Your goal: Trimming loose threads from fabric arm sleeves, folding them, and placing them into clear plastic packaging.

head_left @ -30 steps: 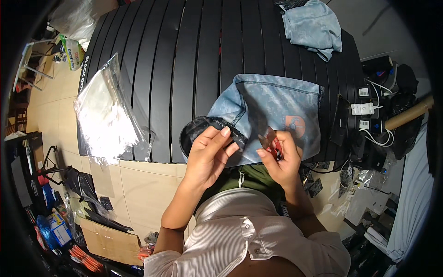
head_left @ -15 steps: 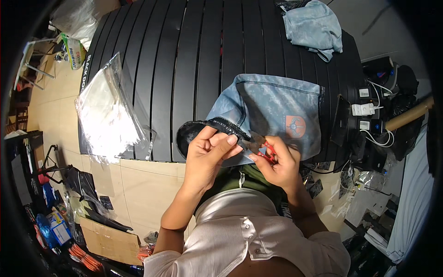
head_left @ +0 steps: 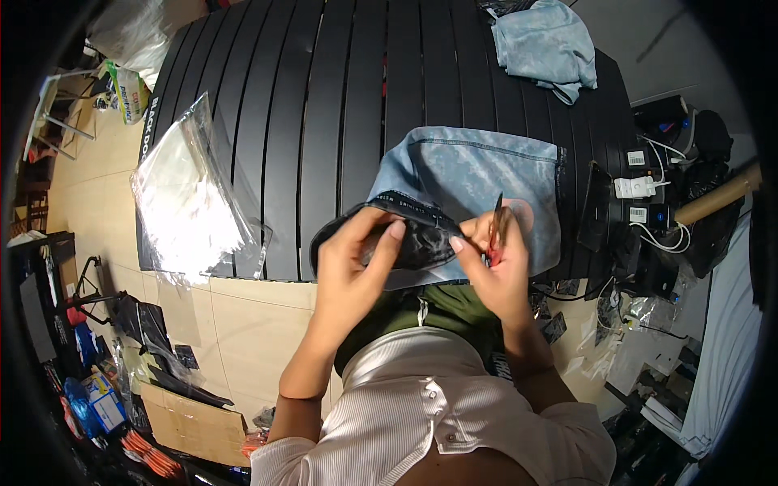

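Observation:
A blue mottled garment (head_left: 474, 166) lies on the table in front of me, its black elastic band (head_left: 409, 209) pulled up toward my body. My left hand (head_left: 356, 255) pinches that band, thumb and fingers closed on its left part. My right hand (head_left: 494, 259) grips a pair of red-handled snips (head_left: 495, 236), whose dark blade points away from me. The thumb and fingers of that hand also meet at the right end of the band. Dark patterned lining shows between both hands. Part of the snips is hidden by my fingers.
Clear plastic bags (head_left: 194, 194) rest on the slatted black table (head_left: 324, 105) at left. A second folded blue garment (head_left: 545, 49) sits at the far right. Chargers with white cables (head_left: 640, 188) crowd the right edge. A cardboard box (head_left: 194, 421) stands on the floor at lower left.
The snips have swung from the band's edge to pointing away from me. My right fingers now hold the band, which is spread wider, showing more of its dark inside.

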Demonstrator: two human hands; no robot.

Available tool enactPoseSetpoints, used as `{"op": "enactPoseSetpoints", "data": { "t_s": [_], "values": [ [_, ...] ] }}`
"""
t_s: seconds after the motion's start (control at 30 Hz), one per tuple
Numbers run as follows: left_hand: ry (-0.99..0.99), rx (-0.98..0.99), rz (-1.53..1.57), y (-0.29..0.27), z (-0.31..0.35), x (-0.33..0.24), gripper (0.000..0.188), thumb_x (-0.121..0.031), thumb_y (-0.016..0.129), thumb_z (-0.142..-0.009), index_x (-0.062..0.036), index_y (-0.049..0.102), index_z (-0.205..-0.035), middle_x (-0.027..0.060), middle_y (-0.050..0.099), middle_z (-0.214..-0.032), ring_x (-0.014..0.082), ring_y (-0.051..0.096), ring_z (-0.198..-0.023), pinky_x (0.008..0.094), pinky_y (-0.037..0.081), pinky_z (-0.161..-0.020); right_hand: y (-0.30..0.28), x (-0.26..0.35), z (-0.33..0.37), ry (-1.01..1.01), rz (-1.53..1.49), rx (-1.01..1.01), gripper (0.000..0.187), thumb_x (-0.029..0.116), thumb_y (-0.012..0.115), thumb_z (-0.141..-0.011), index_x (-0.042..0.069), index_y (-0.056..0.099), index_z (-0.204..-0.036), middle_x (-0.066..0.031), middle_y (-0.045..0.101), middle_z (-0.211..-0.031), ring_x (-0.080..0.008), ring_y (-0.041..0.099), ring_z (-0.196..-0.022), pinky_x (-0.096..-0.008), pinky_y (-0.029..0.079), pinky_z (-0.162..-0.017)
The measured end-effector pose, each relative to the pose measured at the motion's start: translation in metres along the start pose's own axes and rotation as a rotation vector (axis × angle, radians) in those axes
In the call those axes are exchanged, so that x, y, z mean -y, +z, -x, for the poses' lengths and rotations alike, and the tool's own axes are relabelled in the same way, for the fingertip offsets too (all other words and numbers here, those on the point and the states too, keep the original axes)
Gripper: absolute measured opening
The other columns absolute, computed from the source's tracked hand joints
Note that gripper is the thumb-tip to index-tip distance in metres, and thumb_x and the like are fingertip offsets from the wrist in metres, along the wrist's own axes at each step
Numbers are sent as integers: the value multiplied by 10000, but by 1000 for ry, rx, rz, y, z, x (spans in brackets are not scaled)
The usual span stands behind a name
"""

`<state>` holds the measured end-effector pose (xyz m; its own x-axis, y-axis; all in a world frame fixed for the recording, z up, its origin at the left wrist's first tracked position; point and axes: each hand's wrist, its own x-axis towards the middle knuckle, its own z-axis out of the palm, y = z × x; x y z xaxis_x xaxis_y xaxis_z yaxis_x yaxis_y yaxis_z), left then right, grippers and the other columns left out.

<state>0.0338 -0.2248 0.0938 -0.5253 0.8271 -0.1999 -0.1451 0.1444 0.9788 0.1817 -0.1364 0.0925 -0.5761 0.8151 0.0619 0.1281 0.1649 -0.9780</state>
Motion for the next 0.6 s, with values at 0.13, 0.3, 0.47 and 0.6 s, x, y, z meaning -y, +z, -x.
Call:
{"op": "enactPoseSetpoints", "data": {
  "t_s": [0.13,0.3,0.47,0.6],
  "values": [
    [552,-201,-542,-2,-9,-11,151,-41,684,-709,-34,641,-854,77,574,-790,183,536,-702,283,425,-658,-15,8,-9,339,-404,172,197,15,526,-839,-52,483,-1020,-5,477,-646,-38,383,-422,-179,279,-378],
    [678,-37,-794,6,-21,-27,323,-173,719,-692,-122,647,-1003,71,480,-1214,235,454,-941,341,368,-810,-21,3,-7,480,-526,169,180,38,513,-848,-55,511,-1002,-13,478,-645,-49,348,-393,-182,259,-382],
    [255,436,-108,3,-48,4,122,-157,661,-777,-36,643,-782,48,649,-894,224,523,-1043,336,350,-921,-25,5,-11,530,-661,157,220,22,527,-828,-55,502,-1033,-21,487,-658,-49,361,-422,-186,274,-407],
    [256,273,-149,1,-47,1,117,-128,666,-769,-16,635,-787,60,639,-881,207,568,-946,305,394,-843,-26,13,-13,469,-494,190,342,-19,606,-759,-58,485,-1076,-15,509,-681,-32,416,-521,-170,307,-452]
  ]
}}
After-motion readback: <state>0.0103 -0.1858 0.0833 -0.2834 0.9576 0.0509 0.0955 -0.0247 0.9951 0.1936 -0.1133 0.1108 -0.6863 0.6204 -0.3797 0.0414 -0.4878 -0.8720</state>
